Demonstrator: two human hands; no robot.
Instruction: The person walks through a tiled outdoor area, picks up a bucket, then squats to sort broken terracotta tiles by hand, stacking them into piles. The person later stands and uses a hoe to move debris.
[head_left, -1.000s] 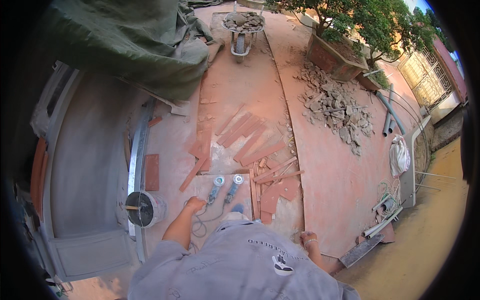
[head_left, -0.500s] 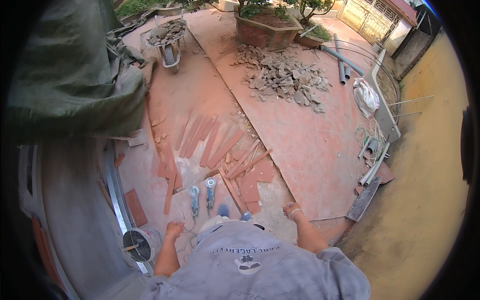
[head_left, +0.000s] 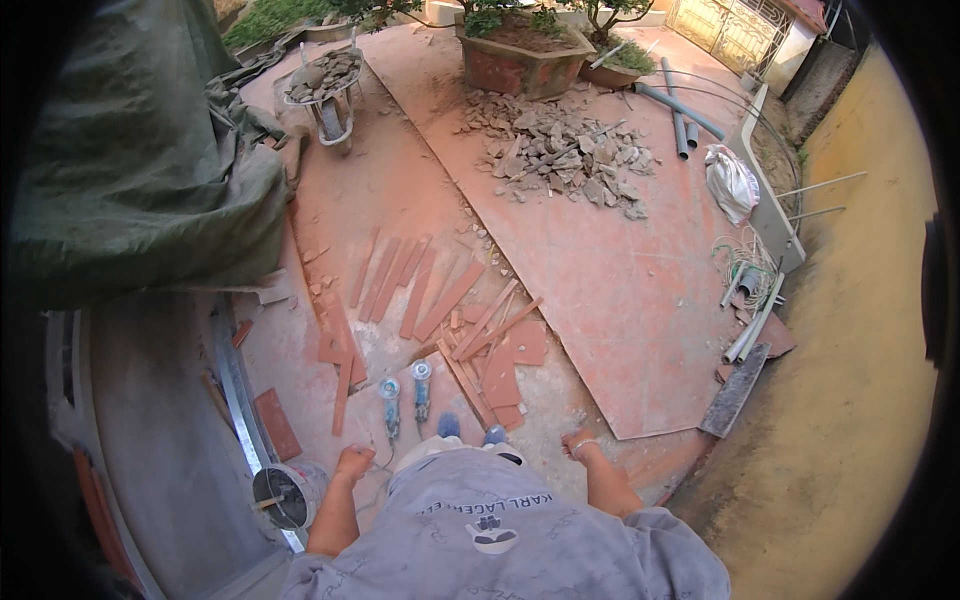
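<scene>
My left hand [head_left: 355, 461] hangs at my side with its fingers curled and nothing visible in it. It is nearest to two angle grinders, a left one [head_left: 389, 402] and a right one [head_left: 421, 388], lying on the floor ahead of my feet. My right hand [head_left: 577, 443], with a bracelet at the wrist, also hangs loosely closed, apart from everything. Cut strips of red tile [head_left: 408, 292] lie fanned out beyond the grinders. More strips and broken tile pieces [head_left: 502, 375] are piled to their right.
A bucket [head_left: 287, 495] stands by a metal rail at the left. Farther off are a loaded wheelbarrow [head_left: 330, 115], a rubble heap [head_left: 570, 155] and a large planter [head_left: 520, 65]. Grey pipes [head_left: 683, 112] and a white sack [head_left: 732, 185] lie along the yellow wall [head_left: 850, 330]. Green tarpaulin [head_left: 150, 200] hangs at the left.
The view has shifted slightly. My right hand has swung a little lower in the picture, and both hands stay beside my body. The grinders and tiles lie as before.
</scene>
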